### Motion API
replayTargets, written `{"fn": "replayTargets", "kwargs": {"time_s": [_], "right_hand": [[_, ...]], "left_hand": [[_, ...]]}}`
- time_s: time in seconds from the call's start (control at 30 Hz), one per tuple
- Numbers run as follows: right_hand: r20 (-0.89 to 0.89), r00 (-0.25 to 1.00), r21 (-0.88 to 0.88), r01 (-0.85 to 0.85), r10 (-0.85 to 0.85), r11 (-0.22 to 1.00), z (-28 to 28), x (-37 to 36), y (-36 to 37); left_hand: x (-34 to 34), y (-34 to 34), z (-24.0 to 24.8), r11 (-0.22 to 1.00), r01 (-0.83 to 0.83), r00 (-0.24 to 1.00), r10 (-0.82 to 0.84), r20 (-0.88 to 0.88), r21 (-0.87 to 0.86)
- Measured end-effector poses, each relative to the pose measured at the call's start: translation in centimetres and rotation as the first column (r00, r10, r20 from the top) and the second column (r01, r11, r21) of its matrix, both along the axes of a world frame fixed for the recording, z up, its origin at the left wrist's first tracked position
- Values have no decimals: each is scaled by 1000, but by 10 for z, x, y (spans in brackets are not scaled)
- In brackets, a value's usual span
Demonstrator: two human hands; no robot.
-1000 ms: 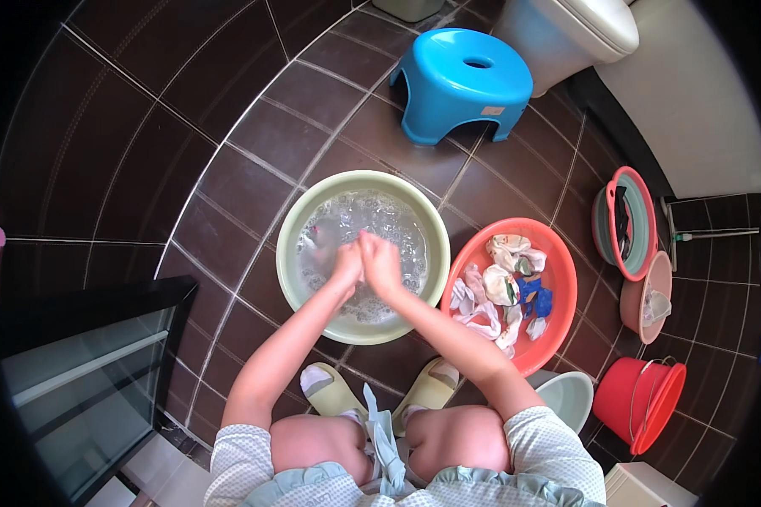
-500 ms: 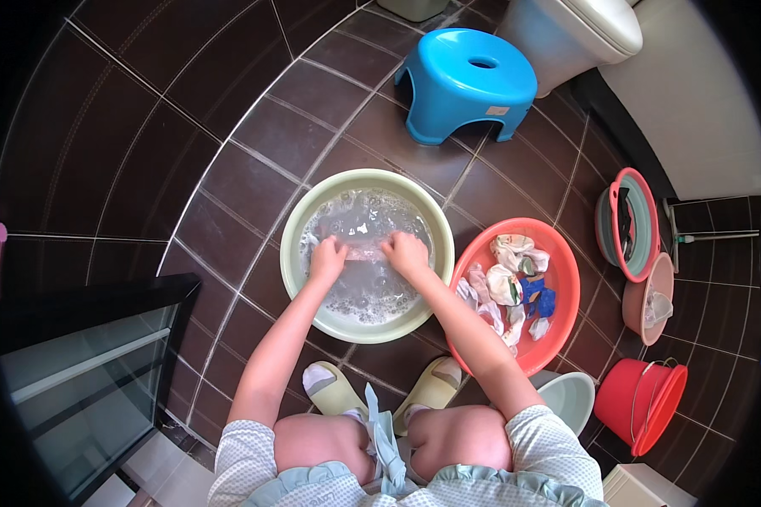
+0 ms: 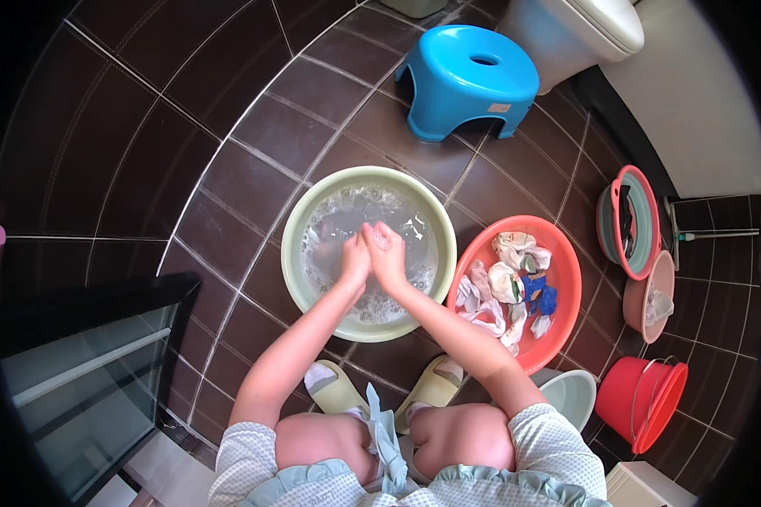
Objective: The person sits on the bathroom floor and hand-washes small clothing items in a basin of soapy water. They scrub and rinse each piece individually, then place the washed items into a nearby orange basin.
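A pale green basin (image 3: 298,300) of cloudy, sudsy water (image 3: 372,308) stands on the floor in front of me. Over its middle, my left hand (image 3: 355,260) and my right hand (image 3: 388,260) are closed and pressed against each other. Between them, a bit of wet, pale pink cloth (image 3: 382,242) shows at the fingers; the rest of it is hidden in my grip. To the right, close to my right forearm, a coral-red basin (image 3: 570,296) holds several small garments, white, pinkish and blue (image 3: 507,283).
A blue plastic stool (image 3: 457,80) stands beyond the basins, near a white toilet (image 3: 566,42). Along the right are a folded pink-and-grey basin (image 3: 641,221), a pink basin (image 3: 638,308), a red bucket (image 3: 630,397) and a pale basin (image 3: 573,399). A black-framed glass panel (image 3: 93,389) is at left.
My hands have come together from either side of the basin. The cloth that was stretched between them is bunched up in my grip.
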State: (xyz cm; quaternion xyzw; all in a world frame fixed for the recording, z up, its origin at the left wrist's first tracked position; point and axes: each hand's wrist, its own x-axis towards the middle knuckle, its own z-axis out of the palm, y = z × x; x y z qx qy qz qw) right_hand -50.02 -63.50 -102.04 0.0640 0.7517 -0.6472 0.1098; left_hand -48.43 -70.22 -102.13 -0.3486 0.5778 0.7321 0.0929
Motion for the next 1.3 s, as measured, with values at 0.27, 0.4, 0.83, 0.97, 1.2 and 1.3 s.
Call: {"fn": "replayTargets", "kwargs": {"time_s": [0.27, 0.4, 0.83, 0.97, 1.2, 1.3], "right_hand": [[5, 989, 220, -148, 150, 964, 11, 10, -1], [-2, 984, 281, -169, 176, 945, 11, 0, 2], [11, 972, 134, -236, 236, 963, -7, -27, 28], [10, 906, 246, -413, 424, 877, -9, -39, 47], [114, 883, 579, -432, 456, 691, -15, -36, 58], [31, 884, 761, -323, 467, 562, -32, -28, 56]], "left_hand": [[13, -12, 6, 994, 112, 977, -107, 184, -18], [13, -12, -1, 975, 153, 983, -133, 125, -163], [21, -13, 23, 987, 139, 989, -143, -40, -82], [23, -51, -26, 966, 19, 985, -63, -162, -259], [25, -60, -38, 411, 217, 890, -456, 6, -886], [21, -54, -47, 250, 310, 826, -549, 129, -917]]}}
